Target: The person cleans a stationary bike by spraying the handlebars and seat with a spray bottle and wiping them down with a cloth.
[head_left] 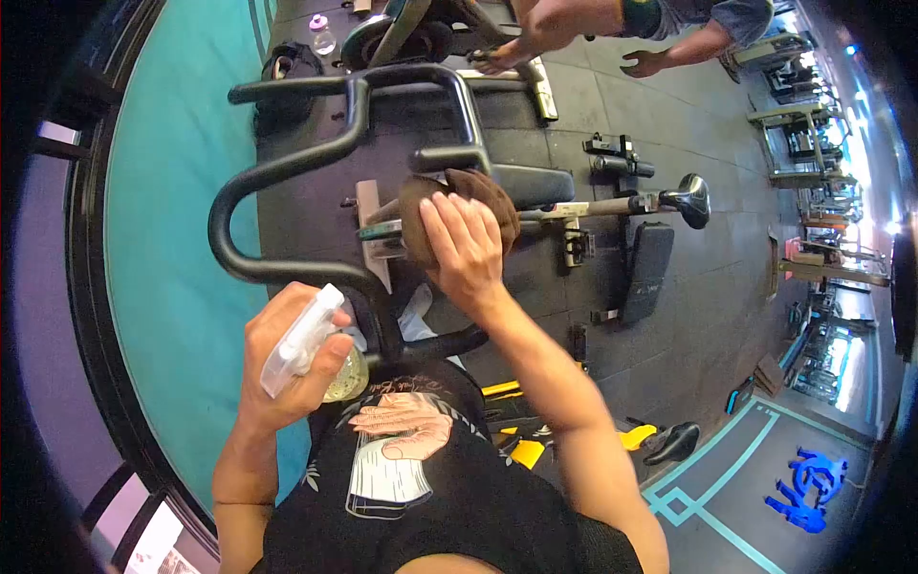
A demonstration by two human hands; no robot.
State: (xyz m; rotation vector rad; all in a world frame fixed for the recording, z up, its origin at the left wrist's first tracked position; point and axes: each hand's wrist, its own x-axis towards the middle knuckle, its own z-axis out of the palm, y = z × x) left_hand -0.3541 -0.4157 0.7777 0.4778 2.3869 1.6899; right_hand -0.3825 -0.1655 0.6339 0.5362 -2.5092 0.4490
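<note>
In the head view, my left hand (263, 354) grips a spray bottle (304, 342) with a white trigger head. Pale yellowish liquid shows in its clear body. My right hand (469, 249) lies over a brown cloth (499, 203), fingers curled on it, pressing it near the middle of an exercise bike's front. What the cloth covers is hidden. Around both hands curves the bike's black handlebar (229, 225), a long bent tube with several grips. The bike's frame (607, 206) runs off to the right, ending at a black-and-grey part (690, 201).
Behind the bike, another person's leg (564, 33) and hand (647, 63) show at the top. A bottle with a pink cap (323, 40) and a dark bag (292, 72) sit on the floor by the teal wall (172, 239). Gym machines (822, 177) line the right side.
</note>
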